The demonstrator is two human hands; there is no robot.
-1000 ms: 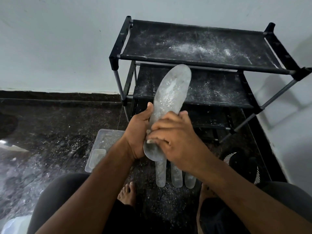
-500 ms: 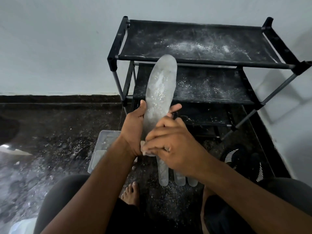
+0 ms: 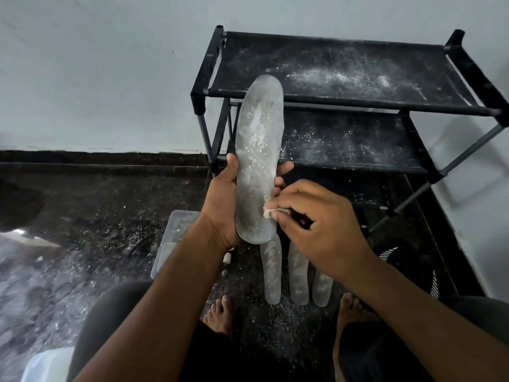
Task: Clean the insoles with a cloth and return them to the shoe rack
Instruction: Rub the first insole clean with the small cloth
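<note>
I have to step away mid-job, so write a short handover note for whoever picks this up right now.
Left hand grips the held insole upright by its lower half, in front of the shoe rack.
Right hand pinches a small cloth against the insole's lower right edge.
Three more insoles lie side by side on the floor between the feet.
Done: nothing is back on the rack, whose shelves hold only white dust.
Left: the held insole still shows white powder on its upper part; finish wiping it, clean the three on the floor, then put all four on the rack.
</note>
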